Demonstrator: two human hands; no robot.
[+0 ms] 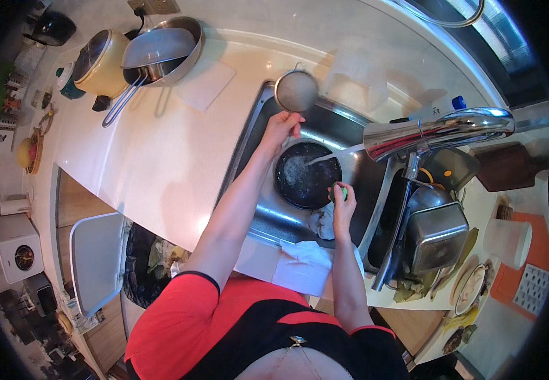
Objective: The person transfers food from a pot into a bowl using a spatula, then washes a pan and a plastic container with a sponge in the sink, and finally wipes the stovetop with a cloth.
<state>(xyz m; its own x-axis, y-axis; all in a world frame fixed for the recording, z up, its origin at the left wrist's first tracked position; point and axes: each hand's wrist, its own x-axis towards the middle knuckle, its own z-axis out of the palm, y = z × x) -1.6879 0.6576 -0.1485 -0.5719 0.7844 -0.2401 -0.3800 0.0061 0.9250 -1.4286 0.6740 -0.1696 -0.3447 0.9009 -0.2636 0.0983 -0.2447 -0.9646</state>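
Observation:
My left hand (281, 127) is closed at the near side of a round fine-mesh strainer (296, 90), which it appears to hold above the sink's far left corner; the strainer's handle is hidden by the fingers. A small green sponge or scrubber (339, 192) is gripped in my right hand (345, 206), at the right rim of a dark round pan (298, 190). The pan sits in the steel sink basin (267, 213). Water from the chrome faucet (398, 137) streams into it and foams. A greyish cloth (323, 222) lies in the basin beside my right wrist.
A white cloth (303, 266) hangs over the sink's front edge. To the right, a rectangular steel pan (438, 237) is stacked in the second basin. A large steel bowl (194, 52) and a yellowish pot (108, 66) stand back left. An open bin (141, 266) is below the counter.

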